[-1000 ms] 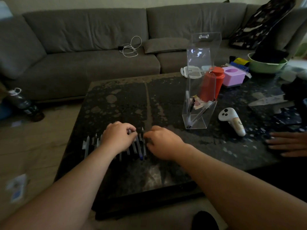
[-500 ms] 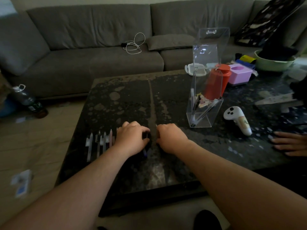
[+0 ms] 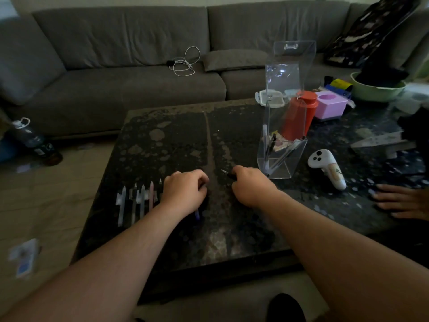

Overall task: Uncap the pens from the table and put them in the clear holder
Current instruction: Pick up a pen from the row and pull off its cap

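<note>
Right hand (image 3: 249,185) pinching a dark uncapped pen (image 3: 228,174), left hand (image 3: 185,191) curled round something unclear, near a tall clear plastic holder (image 3: 282,145).

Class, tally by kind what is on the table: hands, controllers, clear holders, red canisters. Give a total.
Hands: 3 (left hand, right hand, another person's hand)
Controllers: 1
Clear holders: 1
Red canisters: 1
Total: 6
</note>
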`<state>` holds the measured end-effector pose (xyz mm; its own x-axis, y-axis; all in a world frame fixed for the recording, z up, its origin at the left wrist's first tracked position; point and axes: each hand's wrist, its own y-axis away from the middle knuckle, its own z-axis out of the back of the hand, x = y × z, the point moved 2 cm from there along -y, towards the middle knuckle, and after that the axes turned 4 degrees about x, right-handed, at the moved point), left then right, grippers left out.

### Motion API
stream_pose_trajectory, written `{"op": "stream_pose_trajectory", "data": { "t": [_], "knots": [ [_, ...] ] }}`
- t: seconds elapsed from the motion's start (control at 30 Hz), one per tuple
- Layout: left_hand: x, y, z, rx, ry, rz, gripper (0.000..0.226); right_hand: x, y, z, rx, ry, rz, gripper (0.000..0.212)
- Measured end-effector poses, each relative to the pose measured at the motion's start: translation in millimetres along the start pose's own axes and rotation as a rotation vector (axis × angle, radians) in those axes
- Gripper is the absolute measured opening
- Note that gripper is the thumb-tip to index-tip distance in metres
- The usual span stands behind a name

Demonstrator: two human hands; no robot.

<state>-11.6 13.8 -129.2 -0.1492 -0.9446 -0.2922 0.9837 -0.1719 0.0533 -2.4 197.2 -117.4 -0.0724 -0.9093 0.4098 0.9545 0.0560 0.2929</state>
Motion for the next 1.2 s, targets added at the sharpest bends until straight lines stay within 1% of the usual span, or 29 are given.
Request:
{"op": "stream_pose_trajectory", "data": {
  "t": [0.07, 0.13, 0.2, 0.27, 0.37, 0.47, 0.63, 0.8, 0.9, 1.0, 1.1, 1.2],
  "knots": [
    [2.1, -1.9, 0.5, 0.005, 0.189, 0.009, 0.029, -1.7, 1.0, 4.2, -0.041, -0.027, 0.025, 0.031],
    [3.4, -3.8, 1.0, 0.000, 0.328, 0.009, 0.034, -2.7, 2.2, 6.5, -0.098, -0.070, 0.070, 0.026],
    [3.8, -4.3, 1.9, -0.031, 0.418, 0.009, 0.035, -2.8, 3.4, 7.4, -0.180, -0.070, 0.127, 0.023],
    [3.5, -3.6, 3.8, -0.083, 0.459, 0.007, 0.034, -2.0, 4.6, 7.8, -0.277, -0.017, 0.162, 0.022],
    [2.4, -2.4, 5.1, -0.117, 0.469, 0.006, 0.031, 0.2, 6.7, 9.4, -0.323, -0.006, 0.176, 0.023],
    [0.8, -1.2, 4.6, -0.117, 0.441, 0.003, 0.026, 1.0, 7.3, 9.7, -0.352, -0.002, 0.204, 0.022],
    [-3.0, 0.2, 6.3, -0.154, 0.395, -0.004, 0.023, 1.4, 8.9, 10.5, -0.348, 0.020, 0.191, 0.021],
    [-6.5, 2.9, 9.4, -0.188, 0.370, -0.074, 0.023, 2.5, 9.4, 9.0, -0.329, 0.037, 0.208, 0.022],
    [-7.0, 3.4, 9.3, -0.209, 0.399, -0.125, 0.022, 7.2, 11.6, 7.8, -0.355, 0.035, 0.244, 0.022],
    [-3.0, 2.8, 9.1, -0.219, 0.445, -0.119, 0.021, 12.5, 14.7, 8.1, -0.397, 0.026, 0.310, 0.021],
    [3.4, 1.5, 8.5, -0.211, 0.387, -0.103, 0.019, 16.3, 17.4, 10.4, -0.446, 0.071, 0.318, 0.019],
    [6.1, 2.1, 9.6, -0.200, 0.344, -0.101, 0.014, 19.6, 20.3, 10.9, -0.449, 0.113, 0.330, 0.019]
  ]
}}
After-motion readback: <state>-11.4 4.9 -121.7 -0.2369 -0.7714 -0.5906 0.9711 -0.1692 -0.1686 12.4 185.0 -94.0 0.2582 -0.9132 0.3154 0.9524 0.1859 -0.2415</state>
